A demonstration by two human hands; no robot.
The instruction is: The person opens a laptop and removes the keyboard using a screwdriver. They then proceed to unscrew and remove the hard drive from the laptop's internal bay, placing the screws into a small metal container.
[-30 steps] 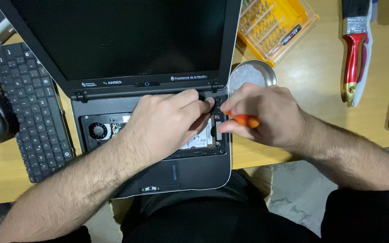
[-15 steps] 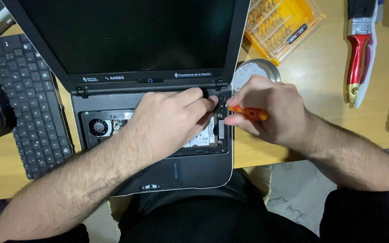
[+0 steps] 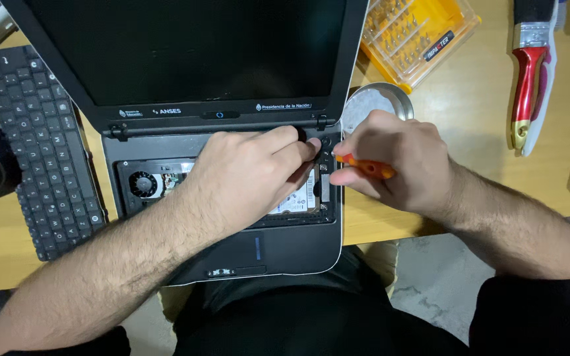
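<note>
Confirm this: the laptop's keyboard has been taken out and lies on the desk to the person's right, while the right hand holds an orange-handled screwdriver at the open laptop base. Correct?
Not quite. The head view shows the detached keyboard on the desk to the person's left, beside the laptop, not to the right. The rest holds: the right hand grips the orange-handled screwdriver at the open laptop base.

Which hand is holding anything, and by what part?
Right hand grips a screwdriver by its orange handle. Left hand rests on the open laptop, holding nothing visible.

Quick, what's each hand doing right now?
Left hand: fingers curled, pressing on the open laptop; holding nothing visible.
Right hand: closed on an orange screwdriver.
</note>
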